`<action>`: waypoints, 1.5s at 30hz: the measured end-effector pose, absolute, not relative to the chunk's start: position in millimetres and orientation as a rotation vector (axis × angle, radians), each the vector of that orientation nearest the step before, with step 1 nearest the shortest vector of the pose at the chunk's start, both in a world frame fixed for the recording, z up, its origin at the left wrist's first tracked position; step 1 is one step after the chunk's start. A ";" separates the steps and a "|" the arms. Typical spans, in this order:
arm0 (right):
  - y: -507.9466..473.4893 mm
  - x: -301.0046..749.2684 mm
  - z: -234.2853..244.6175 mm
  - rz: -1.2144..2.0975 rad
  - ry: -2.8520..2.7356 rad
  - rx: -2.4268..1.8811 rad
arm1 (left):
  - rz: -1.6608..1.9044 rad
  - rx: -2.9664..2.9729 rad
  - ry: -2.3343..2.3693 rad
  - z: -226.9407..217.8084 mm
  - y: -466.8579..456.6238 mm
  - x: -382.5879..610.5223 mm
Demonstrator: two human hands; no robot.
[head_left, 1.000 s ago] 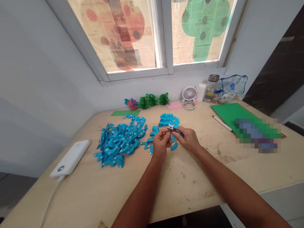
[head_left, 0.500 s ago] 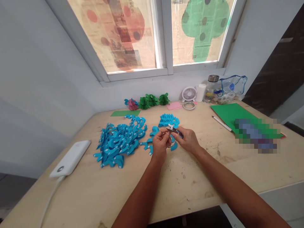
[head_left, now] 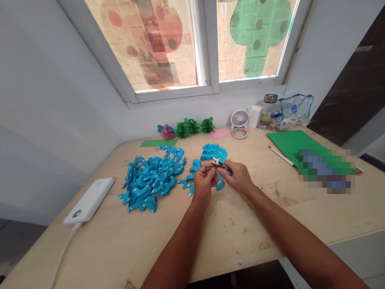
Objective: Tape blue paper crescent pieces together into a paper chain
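In front of me, over the middle of the table, my two hands meet. My right hand [head_left: 239, 176] is closed around a pair of small dark scissors [head_left: 224, 167], whose blades point left toward the other hand's fingertips. White bits [head_left: 215, 159] show by the blade tips. With bent fingers pinched together, my left hand [head_left: 205, 176] holds what looks like a thin roll of tape [head_left: 220, 183], mostly hidden behind the fingers. Curved blue paper pieces [head_left: 197, 165] lie just behind and beside the hands. To the left spreads a large heap of blue paper pieces [head_left: 153, 176] with small white patches.
A white power bank [head_left: 90, 200] with a cable lies at left. Along the wall stand green paper shapes [head_left: 192, 126], a small fan [head_left: 240, 119], another tape roll [head_left: 239, 133] and a glass bottle [head_left: 267, 112]. Green sheets [head_left: 285, 142] and a white pencil [head_left: 281, 155] lie at right.
Hardly anything differs. Both hands keep the same hold, with the scissors still at the left fingertips; the view has shifted very slightly.
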State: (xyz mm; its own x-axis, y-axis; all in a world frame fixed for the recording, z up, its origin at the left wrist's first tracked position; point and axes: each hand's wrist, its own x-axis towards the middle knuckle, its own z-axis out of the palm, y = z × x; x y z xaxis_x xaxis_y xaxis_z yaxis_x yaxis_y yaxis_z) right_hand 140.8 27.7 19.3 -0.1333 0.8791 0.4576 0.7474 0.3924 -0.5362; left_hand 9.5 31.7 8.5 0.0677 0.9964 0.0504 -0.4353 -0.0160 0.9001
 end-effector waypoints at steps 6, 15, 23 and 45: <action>28.0 140.8 19.0 0.216 -1.944 -1.393 | 1.344 0.954 0.829 10.5 30.4 9.6; 26.2 139.7 21.4 0.155 -1.956 -1.393 | 1.358 0.992 0.882 13.1 28.5 10.1; 27.9 139.9 18.5 0.279 -1.895 -1.360 | 1.383 0.970 0.884 13.6 27.6 11.3; 30.9 138.6 20.3 0.546 -1.622 -1.237 | 1.426 1.319 0.982 8.7 26.6 12.1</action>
State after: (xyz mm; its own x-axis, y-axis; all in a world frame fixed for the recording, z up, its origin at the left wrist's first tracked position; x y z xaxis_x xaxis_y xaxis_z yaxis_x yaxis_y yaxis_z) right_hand 138.6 30.9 20.3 0.0046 0.9033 0.4290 0.4599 0.3790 -0.8030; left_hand 12.1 26.6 8.7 0.0073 0.9676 0.2522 -0.1091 -0.2499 0.9621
